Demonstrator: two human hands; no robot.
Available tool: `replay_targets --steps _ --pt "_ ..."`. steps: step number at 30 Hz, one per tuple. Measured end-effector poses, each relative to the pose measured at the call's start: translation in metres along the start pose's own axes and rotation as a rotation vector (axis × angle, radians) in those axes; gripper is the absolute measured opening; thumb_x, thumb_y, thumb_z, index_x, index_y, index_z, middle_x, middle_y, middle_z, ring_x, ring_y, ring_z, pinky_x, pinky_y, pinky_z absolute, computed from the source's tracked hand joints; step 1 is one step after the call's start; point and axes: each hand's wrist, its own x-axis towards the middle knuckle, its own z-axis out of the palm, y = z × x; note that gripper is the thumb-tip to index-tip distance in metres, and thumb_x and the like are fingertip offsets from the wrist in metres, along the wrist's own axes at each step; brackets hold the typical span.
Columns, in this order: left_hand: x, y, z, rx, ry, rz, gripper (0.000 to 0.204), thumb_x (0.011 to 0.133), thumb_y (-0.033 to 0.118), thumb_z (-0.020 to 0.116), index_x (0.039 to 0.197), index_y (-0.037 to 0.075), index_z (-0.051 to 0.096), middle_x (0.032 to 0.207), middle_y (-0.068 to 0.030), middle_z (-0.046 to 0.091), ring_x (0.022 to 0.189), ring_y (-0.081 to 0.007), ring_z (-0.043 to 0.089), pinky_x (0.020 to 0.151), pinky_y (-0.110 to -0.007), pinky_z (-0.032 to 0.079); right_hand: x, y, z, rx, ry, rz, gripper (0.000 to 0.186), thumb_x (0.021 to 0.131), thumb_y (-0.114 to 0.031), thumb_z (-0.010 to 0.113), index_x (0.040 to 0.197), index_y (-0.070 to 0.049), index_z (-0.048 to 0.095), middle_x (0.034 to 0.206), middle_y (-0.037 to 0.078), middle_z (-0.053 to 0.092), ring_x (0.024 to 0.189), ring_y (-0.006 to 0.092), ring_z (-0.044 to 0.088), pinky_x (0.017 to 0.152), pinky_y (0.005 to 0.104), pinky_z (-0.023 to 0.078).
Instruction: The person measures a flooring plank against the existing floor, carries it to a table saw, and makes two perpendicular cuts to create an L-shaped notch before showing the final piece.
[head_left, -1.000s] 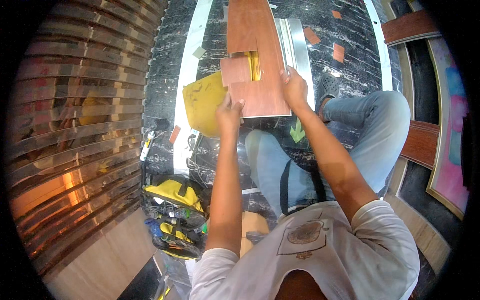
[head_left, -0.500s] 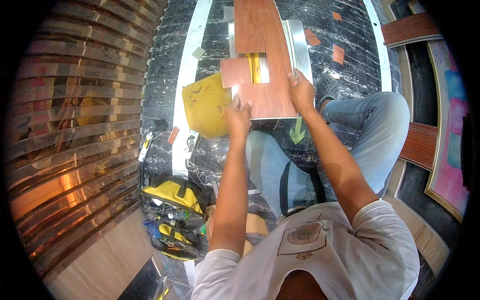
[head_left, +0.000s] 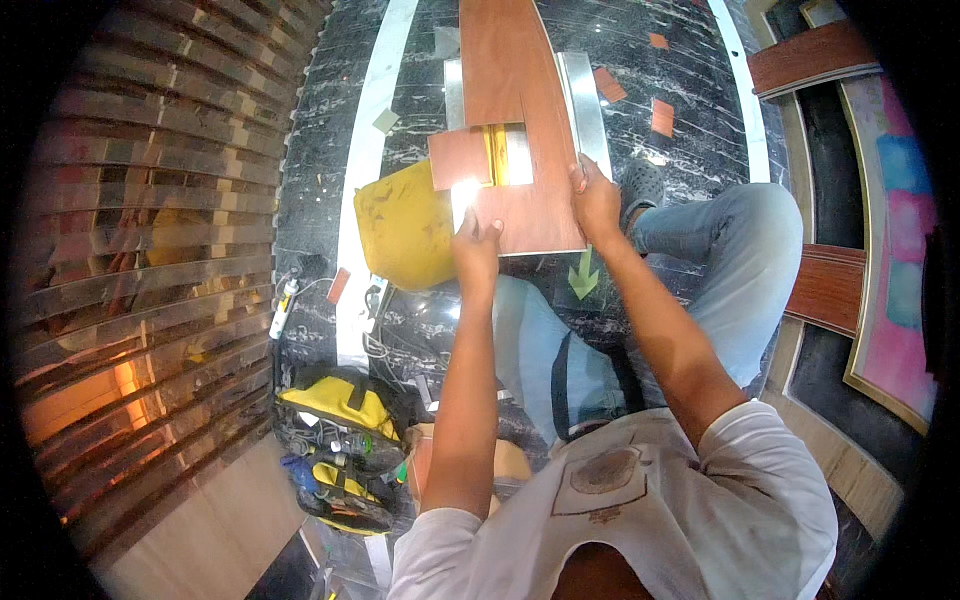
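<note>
Reddish-brown plank (head_left: 550,210), cut with a rectangular opening, extends forward from the person's knees over a silver-edged panel (head_left: 582,100). Left of its near end sits a yellow object (head_left: 405,230). The left hand (head_left: 477,245) is clamped on its left edge near the corner, the right hand (head_left: 600,203) on its right edge. Beside the opening is a small reddish square (head_left: 455,160).

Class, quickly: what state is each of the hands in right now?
Left hand: closed, holding the reddish-brown plank near its lower left corner.
Right hand: closed, holding the same plank's right edge.
</note>
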Motion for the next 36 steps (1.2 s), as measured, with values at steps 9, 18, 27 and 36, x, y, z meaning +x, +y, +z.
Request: replay_targets --steps 9,18,27,36 --pt "0.005 -0.023 -0.004 0.095 0.028 0.008 0.062 0.088 0.009 0.069 0.141 -0.013 0.046 0.128 -0.0318 0.063 0.116 -0.0270 0.064 0.098 -0.033 0.047 0.000 0.005 0.011 -0.146 0.089 -0.094 0.040 0.100 -0.032 0.057 0.125 -0.002 0.065 0.082 0.028 0.068 0.079 0.0437 0.068 0.072 0.0516 0.052" --pt "0.005 -0.024 0.004 0.158 0.012 0.033 0.060 0.089 0.003 0.068 0.141 -0.016 0.044 0.128 -0.0224 0.065 0.113 -0.0192 0.063 0.096 -0.028 0.048 0.004 0.015 0.011 -0.185 0.123 -0.136 0.038 0.099 -0.031 0.058 0.123 -0.002 0.066 0.081 0.027 0.068 0.076 0.0434 0.067 0.072 0.0521 0.051" --pt "0.000 -0.011 0.005 0.053 -0.002 0.007 0.060 0.090 0.003 0.067 0.141 -0.018 0.042 0.131 -0.0227 0.063 0.116 -0.0205 0.061 0.099 -0.029 0.047 0.000 0.011 0.007 -0.282 0.093 -0.129 0.038 0.100 -0.032 0.056 0.125 -0.006 0.066 0.082 0.025 0.069 0.081 0.0415 0.067 0.080 0.0517 0.048" --pt "-0.002 -0.010 0.006 0.099 -0.009 0.009 0.057 0.089 0.004 0.068 0.140 -0.012 0.048 0.128 -0.0210 0.065 0.113 -0.0211 0.063 0.097 -0.030 0.048 0.001 0.016 0.009 -0.294 0.105 -0.173 0.036 0.100 -0.031 0.056 0.123 -0.006 0.066 0.080 0.023 0.069 0.080 0.0401 0.068 0.078 0.0509 0.047"
